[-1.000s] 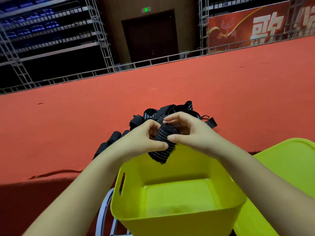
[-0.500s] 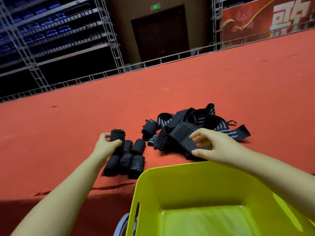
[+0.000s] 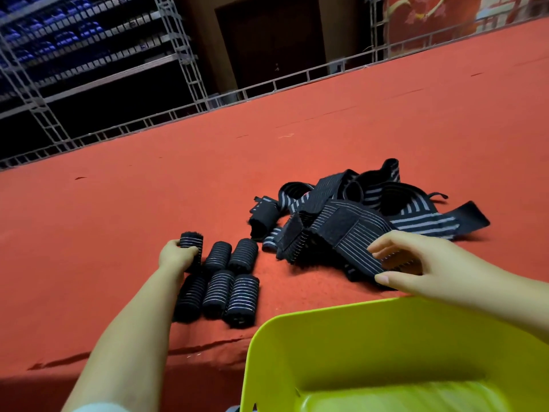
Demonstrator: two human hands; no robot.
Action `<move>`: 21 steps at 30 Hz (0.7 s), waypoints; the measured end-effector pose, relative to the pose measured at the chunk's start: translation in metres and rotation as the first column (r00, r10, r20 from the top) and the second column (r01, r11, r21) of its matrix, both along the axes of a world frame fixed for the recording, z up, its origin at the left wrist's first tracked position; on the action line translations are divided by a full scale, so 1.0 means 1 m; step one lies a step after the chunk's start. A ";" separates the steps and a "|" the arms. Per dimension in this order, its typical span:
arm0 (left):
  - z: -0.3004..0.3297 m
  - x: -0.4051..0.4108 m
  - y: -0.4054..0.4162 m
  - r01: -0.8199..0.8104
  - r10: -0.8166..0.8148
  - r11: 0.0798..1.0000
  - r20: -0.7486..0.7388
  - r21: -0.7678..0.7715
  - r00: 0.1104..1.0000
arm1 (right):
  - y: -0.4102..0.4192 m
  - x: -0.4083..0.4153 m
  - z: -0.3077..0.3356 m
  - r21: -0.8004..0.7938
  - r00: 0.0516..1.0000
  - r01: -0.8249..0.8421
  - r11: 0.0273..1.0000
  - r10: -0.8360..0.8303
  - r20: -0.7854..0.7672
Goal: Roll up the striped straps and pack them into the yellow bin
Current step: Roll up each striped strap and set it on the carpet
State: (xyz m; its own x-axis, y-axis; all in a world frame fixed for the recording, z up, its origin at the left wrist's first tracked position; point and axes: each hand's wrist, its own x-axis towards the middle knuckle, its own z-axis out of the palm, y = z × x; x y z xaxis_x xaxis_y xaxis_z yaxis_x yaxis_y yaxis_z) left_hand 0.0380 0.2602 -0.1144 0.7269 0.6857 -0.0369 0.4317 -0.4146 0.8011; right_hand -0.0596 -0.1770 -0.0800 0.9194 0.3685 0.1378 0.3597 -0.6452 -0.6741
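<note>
Straps [image 3: 371,209] lie tangled on the red worktop [image 3: 148,188] beyond the yellow bin [image 3: 356,337], right hand [image 3: 416,263] fingers curling onto one, left hand [image 3: 175,257] gripping a rolled strap [image 3: 191,242] beside five rolls [image 3: 231,281]

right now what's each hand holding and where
Left hand grips a rolled striped strap around its middle. Right hand pinches the near edge of a loose striped strap.
</note>
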 end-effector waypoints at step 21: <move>0.044 -0.013 -0.087 0.283 -0.299 0.822 -0.049 0.494 0.953 | -0.034 -0.004 0.003 0.088 0.998 -0.003 0.996 0.008 -0.060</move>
